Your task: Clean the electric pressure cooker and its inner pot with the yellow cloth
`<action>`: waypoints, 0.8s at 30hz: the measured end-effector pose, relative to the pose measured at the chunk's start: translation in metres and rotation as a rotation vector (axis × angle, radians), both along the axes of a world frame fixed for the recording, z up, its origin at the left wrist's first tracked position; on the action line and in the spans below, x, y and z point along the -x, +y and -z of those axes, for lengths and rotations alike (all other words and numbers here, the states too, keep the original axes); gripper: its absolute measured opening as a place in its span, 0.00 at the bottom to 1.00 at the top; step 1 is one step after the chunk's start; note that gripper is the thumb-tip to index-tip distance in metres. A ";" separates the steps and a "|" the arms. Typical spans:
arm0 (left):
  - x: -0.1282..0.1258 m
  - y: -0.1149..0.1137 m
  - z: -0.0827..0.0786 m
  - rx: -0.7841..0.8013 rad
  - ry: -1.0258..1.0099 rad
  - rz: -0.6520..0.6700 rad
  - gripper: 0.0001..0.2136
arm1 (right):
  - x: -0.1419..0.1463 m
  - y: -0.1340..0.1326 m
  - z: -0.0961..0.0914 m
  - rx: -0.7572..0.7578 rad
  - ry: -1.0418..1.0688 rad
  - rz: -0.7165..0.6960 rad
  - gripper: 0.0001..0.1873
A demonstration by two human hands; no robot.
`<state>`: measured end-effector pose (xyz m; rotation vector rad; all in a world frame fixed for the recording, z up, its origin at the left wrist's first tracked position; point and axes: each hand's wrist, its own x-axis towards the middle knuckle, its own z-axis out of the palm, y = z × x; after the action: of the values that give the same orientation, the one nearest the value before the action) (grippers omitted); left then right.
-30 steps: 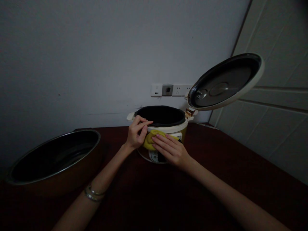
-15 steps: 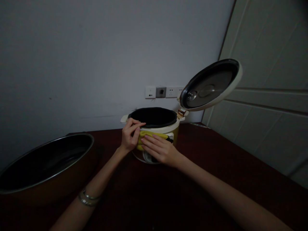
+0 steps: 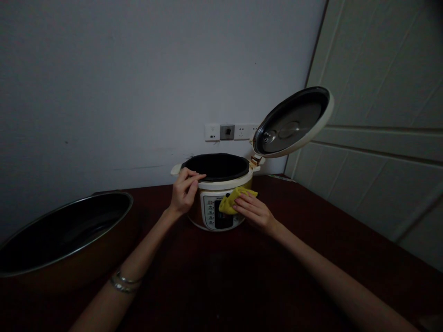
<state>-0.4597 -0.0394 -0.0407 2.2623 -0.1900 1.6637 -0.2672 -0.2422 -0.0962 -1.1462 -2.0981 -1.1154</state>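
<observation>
A white and brownish rice cooker (image 3: 226, 186) stands on the table with its round lid (image 3: 294, 122) swung up to the right on its hinge. The inside of the cooker is dark. At the front left of the rim, my left hand (image 3: 183, 193) is closed on the edge, fingers over the top. My right hand (image 3: 258, 214) presses a bunched yellow cloth (image 3: 229, 204) against the right part of the front control panel (image 3: 209, 213). Part of the panel lies hidden behind the cloth and fingers.
To the left, a large dark-lined pan (image 3: 69, 259) with a brownish outside rests on the dark red table (image 3: 207, 286). Behind the cooker is a wall with sockets and a switch (image 3: 227, 132). A pale panelled surface (image 3: 374, 152) bounds the right side.
My right hand has slid the yellow cloth to the right across the cooker's front, uncovering the panel's left side. My left hand keeps its place on the rim. The view has shifted slightly.
</observation>
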 end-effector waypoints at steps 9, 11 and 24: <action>0.001 -0.002 -0.002 -0.003 -0.003 0.002 0.14 | 0.009 -0.020 0.024 0.365 -0.127 -0.096 0.19; 0.001 -0.002 -0.002 -0.009 -0.008 0.001 0.14 | 0.010 -0.019 0.013 0.356 -0.048 -0.104 0.20; -0.001 -0.003 0.000 -0.029 -0.047 -0.009 0.13 | 0.019 0.010 -0.005 -0.094 0.487 -0.069 0.30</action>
<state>-0.4585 -0.0429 -0.0403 2.2490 -0.2166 1.7307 -0.2864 -0.2319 -0.0914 -1.1531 -1.6772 -0.7939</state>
